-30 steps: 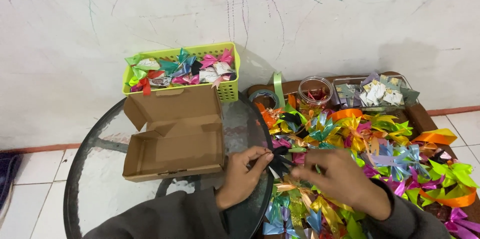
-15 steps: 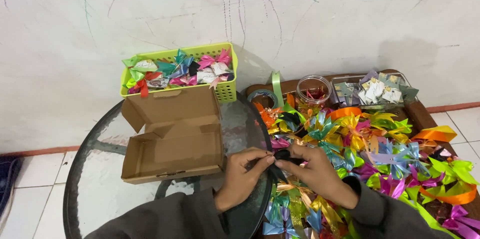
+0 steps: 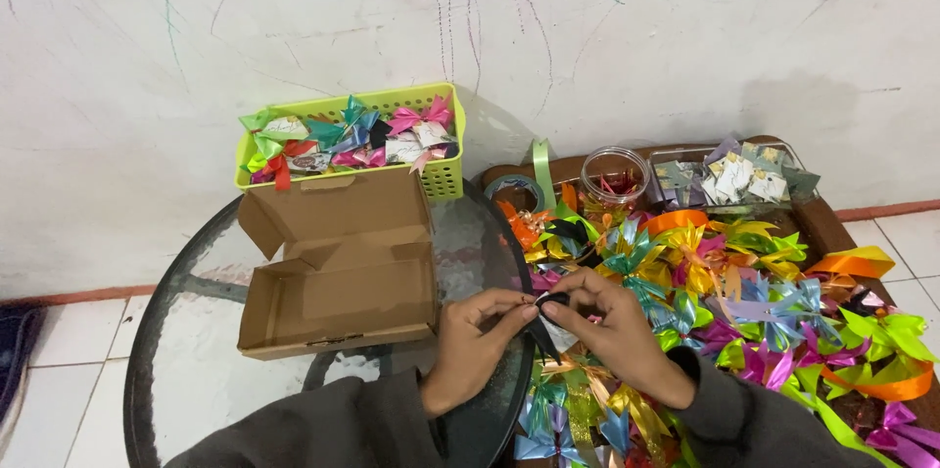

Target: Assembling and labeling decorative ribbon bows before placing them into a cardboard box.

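Note:
My left hand (image 3: 470,336) and my right hand (image 3: 612,326) meet over the right edge of the round glass table (image 3: 176,351). Between their fingertips they pinch a small black ribbon bow with a white card piece (image 3: 548,323). An open, empty cardboard box (image 3: 338,267) lies just left of my left hand, lid flap up. To the right and below my right hand spreads a heap of shiny ribbon bows (image 3: 725,292) in several colours.
A lime-green plastic basket (image 3: 446,174) full of finished bows stands against the scribbled white wall behind the box. A glass jar (image 3: 614,174), a tape roll (image 3: 516,192) and a clear tray of folded cards (image 3: 734,174) sit at the back of a brown wooden tray.
My right hand came in from the bow heap to join my left. Both now pinch the black bow closer together, slightly nearer my body.

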